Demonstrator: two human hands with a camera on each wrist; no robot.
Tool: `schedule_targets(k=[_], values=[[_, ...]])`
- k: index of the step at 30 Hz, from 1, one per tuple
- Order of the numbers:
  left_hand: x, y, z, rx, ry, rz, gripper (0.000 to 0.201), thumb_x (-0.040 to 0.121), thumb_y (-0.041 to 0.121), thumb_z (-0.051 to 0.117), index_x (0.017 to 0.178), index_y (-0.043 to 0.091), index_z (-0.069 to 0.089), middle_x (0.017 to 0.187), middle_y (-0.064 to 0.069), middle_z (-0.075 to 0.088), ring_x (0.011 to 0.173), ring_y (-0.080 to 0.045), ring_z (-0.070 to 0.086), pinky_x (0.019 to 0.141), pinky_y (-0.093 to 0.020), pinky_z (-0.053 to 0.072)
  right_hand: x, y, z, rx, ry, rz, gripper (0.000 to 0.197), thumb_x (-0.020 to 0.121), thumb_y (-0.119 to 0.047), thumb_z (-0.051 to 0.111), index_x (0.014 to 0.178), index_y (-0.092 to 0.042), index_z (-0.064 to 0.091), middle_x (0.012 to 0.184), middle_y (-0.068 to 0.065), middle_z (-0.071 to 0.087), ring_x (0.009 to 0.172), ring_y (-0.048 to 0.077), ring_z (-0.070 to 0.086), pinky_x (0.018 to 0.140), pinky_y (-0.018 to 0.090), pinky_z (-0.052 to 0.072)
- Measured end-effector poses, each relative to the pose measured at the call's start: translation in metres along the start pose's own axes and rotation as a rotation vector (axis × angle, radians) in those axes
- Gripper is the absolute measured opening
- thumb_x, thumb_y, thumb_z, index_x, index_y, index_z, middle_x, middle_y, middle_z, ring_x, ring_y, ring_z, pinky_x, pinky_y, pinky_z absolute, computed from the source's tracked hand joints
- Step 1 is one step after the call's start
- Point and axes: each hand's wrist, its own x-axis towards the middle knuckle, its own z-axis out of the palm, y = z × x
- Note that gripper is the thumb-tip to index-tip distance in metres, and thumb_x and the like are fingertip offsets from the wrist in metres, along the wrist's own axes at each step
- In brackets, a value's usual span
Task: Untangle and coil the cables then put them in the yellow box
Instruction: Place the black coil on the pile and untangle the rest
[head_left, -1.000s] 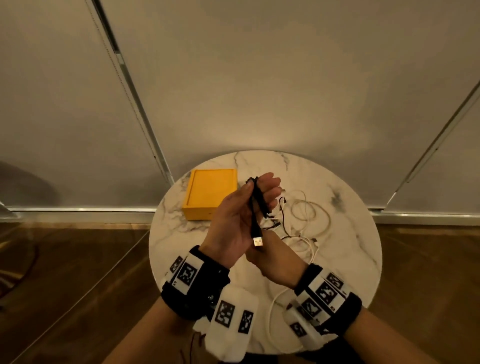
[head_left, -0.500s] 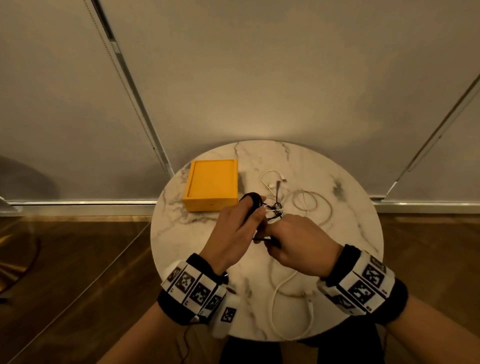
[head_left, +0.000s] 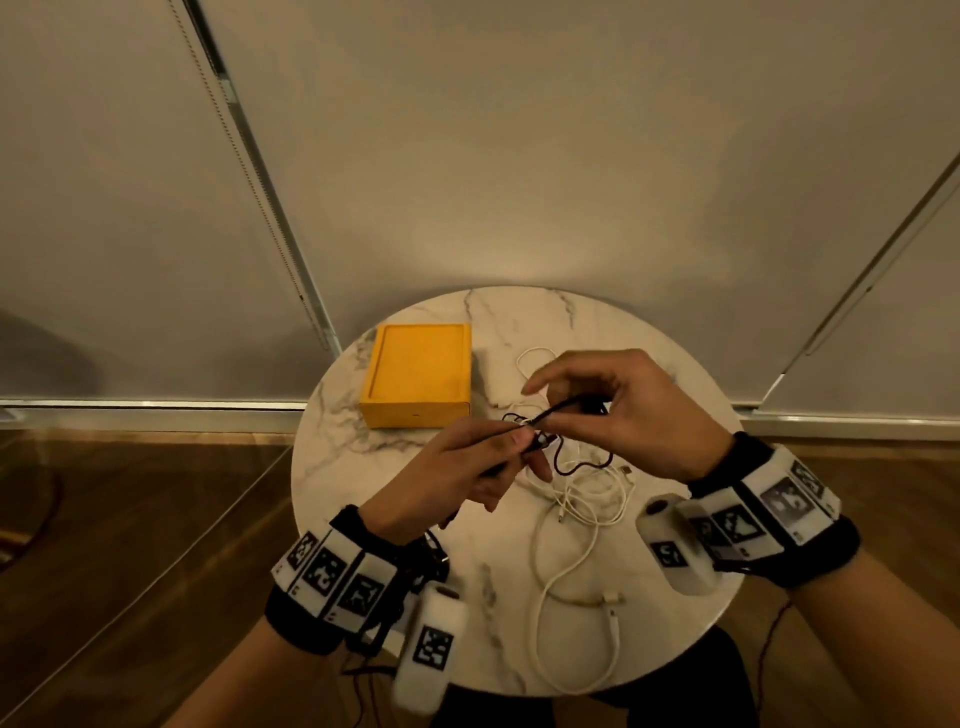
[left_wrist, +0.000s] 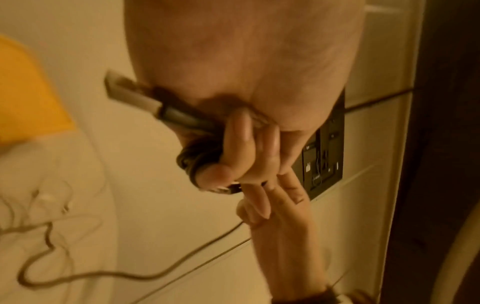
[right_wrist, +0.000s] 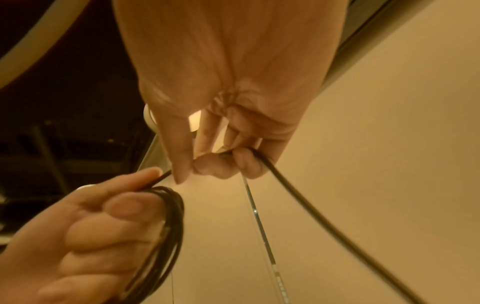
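My left hand (head_left: 483, 462) grips a coil of black cable (right_wrist: 166, 222) over the middle of the round marble table (head_left: 675, 519); its USB plug (left_wrist: 132, 94) sticks out behind the palm. A free strand of the black cable (head_left: 550, 413) runs to my right hand (head_left: 597, 405), which pinches it between thumb and fingers (right_wrist: 241, 162) just right of the left hand. The loose black tail (head_left: 571, 467) drops onto a tangle of white cables (head_left: 587, 499). The open yellow box (head_left: 418, 376) sits at the table's back left, with nothing visible in it.
White cable loops (head_left: 561, 597) trail toward the table's near edge. A pale wall with metal strips (head_left: 260, 171) rises behind the table. Wooden floor (head_left: 130, 519) surrounds it. A dark wall socket panel (left_wrist: 324, 160) shows in the left wrist view.
My right hand has moved up and to the right, drawing a strand of black cable out from the coil. My left hand turned palm down, still holding the coil.
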Motion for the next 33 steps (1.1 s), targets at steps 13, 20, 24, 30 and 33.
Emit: schedule_targets(k=[13, 20, 24, 30, 33], values=[[0.036, 0.04, -0.006, -0.556, 0.144, 0.317, 0.037, 0.095, 0.015, 0.041, 0.124, -0.005, 0.053, 0.069, 0.001, 0.053, 0.06, -0.01, 0.051, 0.073, -0.023, 0.048, 0.024, 0.013, 0.05, -0.074, 0.017, 0.126, 0.033, 0.095, -0.003, 0.041, 0.083, -0.033, 0.045, 0.061, 0.001, 0.065, 0.047, 0.025, 0.062, 0.048, 0.026, 0.048], [0.043, 0.03, -0.032, -0.278, 0.424, 0.411, 0.032, 0.1, -0.001, 0.035, 0.132, -0.004, 0.043, 0.094, -0.004, 0.072, 0.089, -0.019, 0.069, 0.088, -0.028, 0.05, 0.019, 0.008, 0.044, -0.394, -0.106, 0.014, 0.013, 0.096, -0.019, 0.047, 0.085, -0.019, 0.054, 0.061, 0.003, 0.064, 0.05, 0.016, 0.057, 0.058, 0.04, 0.047], [0.035, 0.013, -0.032, 0.356, 0.512, 0.293, 0.023, 0.1, 0.005, 0.045, 0.121, -0.001, 0.053, 0.096, -0.007, 0.072, 0.097, -0.01, 0.068, 0.086, -0.016, 0.048, 0.022, -0.004, 0.025, -0.754, 0.062, -0.135, 0.012, 0.087, -0.027, 0.052, 0.086, -0.022, 0.063, 0.069, -0.003, 0.064, 0.063, 0.023, 0.058, 0.057, 0.035, 0.045], [0.013, 0.017, -0.02, 0.426, 0.173, 0.121, 0.032, 0.1, 0.035, 0.04, 0.08, 0.019, 0.059, 0.059, 0.004, 0.057, 0.056, -0.015, 0.05, 0.065, -0.034, 0.042, 0.027, -0.016, 0.004, -0.615, 0.123, -0.156, 0.008, 0.08, -0.029, 0.062, 0.082, -0.026, 0.07, 0.061, -0.015, 0.05, 0.054, 0.004, 0.043, 0.057, 0.029, 0.038], [0.009, 0.021, -0.018, 0.26, 0.021, 0.027, 0.027, 0.1, 0.031, 0.046, 0.09, 0.014, 0.064, 0.056, 0.005, 0.042, 0.052, -0.013, 0.037, 0.062, -0.045, 0.033, 0.028, -0.014, 0.0, -0.494, 0.164, -0.12, 0.012, 0.075, -0.016, 0.066, 0.082, -0.024, 0.072, 0.063, -0.019, 0.052, 0.059, 0.006, 0.052, 0.059, 0.034, 0.047]])
